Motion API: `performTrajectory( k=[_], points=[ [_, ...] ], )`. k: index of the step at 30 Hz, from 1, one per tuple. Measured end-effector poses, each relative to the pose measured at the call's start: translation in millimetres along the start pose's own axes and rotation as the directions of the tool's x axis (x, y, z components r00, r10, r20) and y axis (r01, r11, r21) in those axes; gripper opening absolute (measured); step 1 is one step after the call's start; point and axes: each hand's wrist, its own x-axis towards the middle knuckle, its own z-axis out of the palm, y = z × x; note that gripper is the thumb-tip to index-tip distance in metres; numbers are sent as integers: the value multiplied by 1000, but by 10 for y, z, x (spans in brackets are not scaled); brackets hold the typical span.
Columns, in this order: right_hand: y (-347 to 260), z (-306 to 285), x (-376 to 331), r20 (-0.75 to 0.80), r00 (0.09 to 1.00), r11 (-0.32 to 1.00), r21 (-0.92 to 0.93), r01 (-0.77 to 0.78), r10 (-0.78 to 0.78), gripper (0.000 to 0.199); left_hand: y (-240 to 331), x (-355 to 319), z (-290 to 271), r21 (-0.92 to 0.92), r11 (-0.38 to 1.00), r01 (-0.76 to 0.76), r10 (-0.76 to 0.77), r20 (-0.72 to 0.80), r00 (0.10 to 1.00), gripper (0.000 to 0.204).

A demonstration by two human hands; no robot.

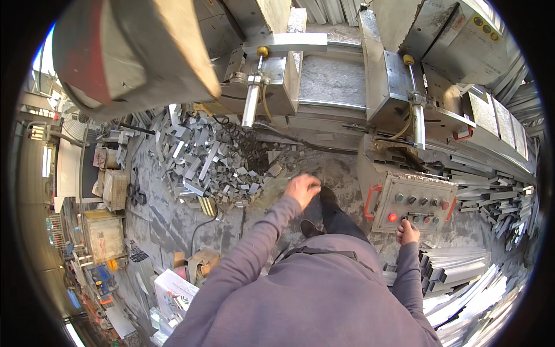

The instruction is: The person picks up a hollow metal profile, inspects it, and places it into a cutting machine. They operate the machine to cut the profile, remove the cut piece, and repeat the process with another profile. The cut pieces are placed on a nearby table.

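Note:
My right hand (408, 233) is at the lower edge of a grey control panel (421, 199), its fingers pinched at a small dark selector knob (404, 219) beside a glowing red button (392, 217). My left hand (303, 191) hangs in the air in front of my body, above my shoes. Its fingers look curled and are smeared by motion, so whether anything is in them does not show. Beyond the hands stands a metal cutting machine. A silver aluminium profile (286, 42) lies across its left side, under a clamp cylinder (252, 98) with a yellow tip.
A second clamp cylinder (417, 118) stands on the machine's right side. Metal offcuts (202, 153) are heaped on the floor at left. Long profiles (454, 267) are stacked at right. A large worn machine cover (139, 55) looms at upper left. A white box (173, 289) sits lower left.

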Motion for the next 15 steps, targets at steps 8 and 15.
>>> performTrajectory(
  k=[8,15],
  points=[
    [-40,56,15,23,998,997,41,-59,59,26,947,2325,-1292,497,850,-178,267,-115,957,42],
    [-38,50,66,9,996,995,50,-87,87,26,984,3858,-1862,750,660,47,184,-222,957,89]
  ],
)
